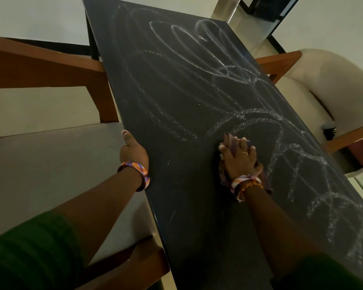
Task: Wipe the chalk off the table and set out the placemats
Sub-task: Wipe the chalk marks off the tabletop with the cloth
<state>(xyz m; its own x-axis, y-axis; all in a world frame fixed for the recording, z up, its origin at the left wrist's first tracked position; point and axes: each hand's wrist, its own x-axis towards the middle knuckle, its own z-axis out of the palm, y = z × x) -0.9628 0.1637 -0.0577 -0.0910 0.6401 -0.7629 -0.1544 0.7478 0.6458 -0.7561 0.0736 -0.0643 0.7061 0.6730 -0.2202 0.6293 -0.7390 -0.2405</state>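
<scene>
A: Status of the desk (176, 91)?
B: Dark top, runs away from the camera on a diagonal. Chalk (197, 59) loops cover the far half and the right side. The near-left patch around the hands looks mostly clean, only faint streaks.

A: Right hand (239, 158)?
B: On the desk, mid-width. Palm down on a cloth (266, 183). Fingers lie fairly straight and pressed onto it; one fold of purple cloth pokes up between the fingers. Grip there is flat, not a fist. Cloth edges show at the fingertips and by the wrist. Ring on one finger, bangle and thread band at the wrist.

A: Where's the cloth relative to the chalk?
B: Just at the near edge of a chalk loop, touching or nearly so. Can't tell exactly.

A: Left hand (133, 151)?
B: At the desk's left edge. Thumb up along the edge, palm against the side. Fingers go out of sight under or behind the top, so how tight that grip is, can't tell. Bangle (134, 174) on that wrist too.

A: Around the desk?
B: Wooden-framed seat (50, 164) with pale cushion at left, cream chair (333, 84) at right. Green sleeves at the bottom corners.
</scene>
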